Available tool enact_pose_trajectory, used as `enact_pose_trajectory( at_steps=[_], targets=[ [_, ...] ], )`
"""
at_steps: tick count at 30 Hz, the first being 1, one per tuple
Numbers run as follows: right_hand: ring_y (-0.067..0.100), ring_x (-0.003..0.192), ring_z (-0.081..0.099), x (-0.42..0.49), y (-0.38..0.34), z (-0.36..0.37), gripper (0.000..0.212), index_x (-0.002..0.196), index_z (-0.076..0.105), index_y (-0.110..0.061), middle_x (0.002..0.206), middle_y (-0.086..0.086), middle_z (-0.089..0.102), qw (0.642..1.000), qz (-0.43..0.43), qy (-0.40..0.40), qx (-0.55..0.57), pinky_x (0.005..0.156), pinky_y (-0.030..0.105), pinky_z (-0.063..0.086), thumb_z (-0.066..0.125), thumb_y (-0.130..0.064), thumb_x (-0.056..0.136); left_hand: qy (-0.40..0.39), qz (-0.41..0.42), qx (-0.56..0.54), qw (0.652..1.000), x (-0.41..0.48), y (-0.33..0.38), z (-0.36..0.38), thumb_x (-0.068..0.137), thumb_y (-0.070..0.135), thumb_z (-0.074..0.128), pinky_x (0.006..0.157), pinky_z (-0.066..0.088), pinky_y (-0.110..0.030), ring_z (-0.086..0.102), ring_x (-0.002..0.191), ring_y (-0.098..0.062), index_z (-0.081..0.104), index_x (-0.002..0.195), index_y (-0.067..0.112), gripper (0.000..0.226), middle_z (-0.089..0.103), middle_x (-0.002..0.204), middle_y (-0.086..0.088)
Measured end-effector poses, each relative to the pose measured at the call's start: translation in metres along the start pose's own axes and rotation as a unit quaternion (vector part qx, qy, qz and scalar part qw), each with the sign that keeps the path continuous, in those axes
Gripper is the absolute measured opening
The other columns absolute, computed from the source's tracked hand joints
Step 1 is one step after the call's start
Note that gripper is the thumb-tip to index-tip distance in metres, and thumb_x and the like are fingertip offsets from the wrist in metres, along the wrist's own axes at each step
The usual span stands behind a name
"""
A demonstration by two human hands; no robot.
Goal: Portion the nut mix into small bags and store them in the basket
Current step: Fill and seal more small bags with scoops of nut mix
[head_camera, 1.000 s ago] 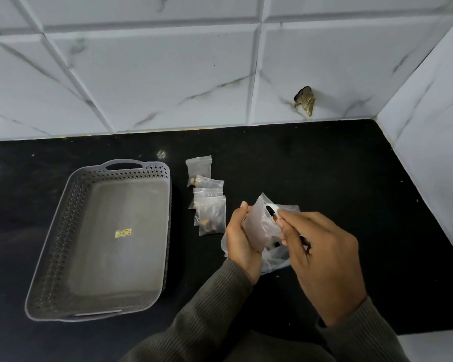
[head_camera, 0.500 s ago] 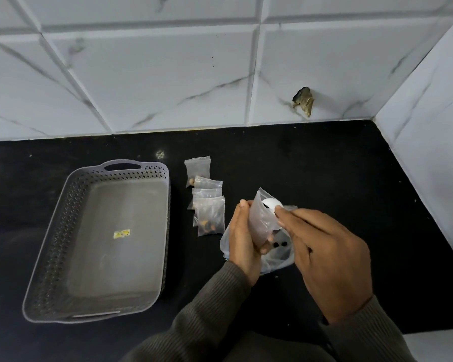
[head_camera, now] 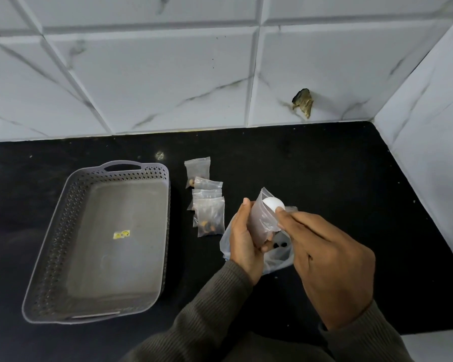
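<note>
Gripping small bag (head_camera: 262, 218), left hand (head_camera: 243, 246); right hand (head_camera: 324, 262) pinches white scoop (head_camera: 272, 204), maybe; basket (head_camera: 60, 231) apart, left.

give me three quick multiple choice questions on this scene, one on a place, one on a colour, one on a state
1. Where do the filled bags lie relative to the basket?
A inside it
B to its right, on the counter
C to its left

2. What colour is the counter?
A black
B white
C brown

3. What is the left hand doing?
A lying flat on the counter
B holding a small bag
C gripping the basket

1 B, they lie in an overlapping row right of it.
2 A, its surface is plain black.
3 B, its fingers curl round the bag while the right hand holds a white scoop at its mouth.
</note>
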State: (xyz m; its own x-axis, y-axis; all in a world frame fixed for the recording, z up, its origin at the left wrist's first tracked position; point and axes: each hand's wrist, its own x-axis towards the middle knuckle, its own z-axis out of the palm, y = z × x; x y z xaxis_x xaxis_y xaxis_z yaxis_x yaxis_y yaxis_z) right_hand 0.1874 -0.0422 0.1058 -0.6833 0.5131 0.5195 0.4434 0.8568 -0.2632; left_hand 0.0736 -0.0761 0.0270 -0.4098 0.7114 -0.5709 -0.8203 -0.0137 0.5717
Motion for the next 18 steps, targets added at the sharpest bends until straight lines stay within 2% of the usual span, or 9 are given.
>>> enact_pose_trajectory(
  at_steps=[3,5,8,11,15,16,18],
  targets=[
    [0.014,0.080,0.069,-0.001,0.003,0.001,0.021,0.105,0.071,-0.003,0.097,0.010,0.073,0.998,0.038,0.018,0.050,0.066,0.028,0.059,0.063,-0.009,0.087,-0.001,0.003,-0.006,1.000,0.000,0.000,0.001,0.095,0.056,0.051,0.037,0.033,-0.018,0.052,0.053,-0.008,0.061,0.118,0.009,0.054,0.064,0.081,-0.004],
    [0.009,0.081,0.068,0.000,0.006,0.001,0.024,0.103,0.072,-0.004,0.096,0.008,0.073,0.989,0.097,0.025,0.105,0.068,0.024,0.058,0.074,0.001,0.080,-0.001,0.000,-0.014,1.000,-0.001,0.001,0.001,0.095,0.055,0.050,0.038,0.030,-0.017,0.049,0.054,-0.008,0.064,0.115,0.010,0.051,0.065,0.082,-0.004],
    [0.002,0.073,0.067,0.004,0.010,-0.002,0.022,0.104,0.072,-0.005,0.093,0.001,0.072,0.967,0.164,0.033,0.194,0.068,0.015,0.055,0.071,-0.006,0.083,0.025,-0.009,-0.032,0.999,0.000,0.003,-0.003,0.096,0.050,0.052,0.039,0.029,-0.017,0.046,0.051,-0.006,0.068,0.101,0.014,0.040,0.065,0.074,0.000],
    [-0.001,0.073,0.067,0.002,0.019,0.000,0.021,0.107,0.071,-0.007,0.096,-0.003,0.071,0.954,0.201,0.032,0.222,0.062,0.009,0.052,0.068,-0.009,0.086,0.065,-0.015,-0.078,0.995,0.003,0.009,-0.010,0.094,0.047,0.057,0.041,0.034,-0.018,0.049,0.053,-0.007,0.068,0.103,0.015,0.035,0.066,0.083,-0.004],
    [-0.001,0.065,0.066,-0.018,0.041,0.032,0.016,0.102,0.073,-0.012,0.092,-0.001,0.071,0.938,0.264,-0.028,0.225,0.057,0.008,0.050,0.068,-0.009,0.087,0.097,0.010,-0.137,0.986,0.012,0.020,-0.024,0.095,0.045,0.057,0.045,0.040,-0.019,0.049,0.051,-0.008,0.063,0.100,0.020,0.026,0.063,0.079,-0.001],
    [-0.001,0.064,0.066,-0.025,0.047,0.044,0.015,0.101,0.073,-0.014,0.091,-0.002,0.071,0.934,0.279,-0.055,0.219,0.058,0.010,0.051,0.067,-0.011,0.088,0.103,0.013,-0.138,0.985,0.014,0.021,-0.028,0.095,0.045,0.057,0.048,0.043,-0.020,0.051,0.051,-0.009,0.063,0.104,0.020,0.027,0.064,0.082,-0.001],
    [0.000,0.065,0.066,-0.035,0.056,0.069,0.015,0.102,0.074,-0.016,0.090,-0.004,0.071,0.926,0.295,-0.113,0.205,0.063,0.016,0.055,0.066,-0.014,0.090,0.114,0.015,-0.139,0.984,0.017,0.021,-0.032,0.096,0.045,0.057,0.053,0.047,-0.023,0.058,0.051,-0.010,0.062,0.125,0.019,0.039,0.067,0.086,-0.001]
  ],
)
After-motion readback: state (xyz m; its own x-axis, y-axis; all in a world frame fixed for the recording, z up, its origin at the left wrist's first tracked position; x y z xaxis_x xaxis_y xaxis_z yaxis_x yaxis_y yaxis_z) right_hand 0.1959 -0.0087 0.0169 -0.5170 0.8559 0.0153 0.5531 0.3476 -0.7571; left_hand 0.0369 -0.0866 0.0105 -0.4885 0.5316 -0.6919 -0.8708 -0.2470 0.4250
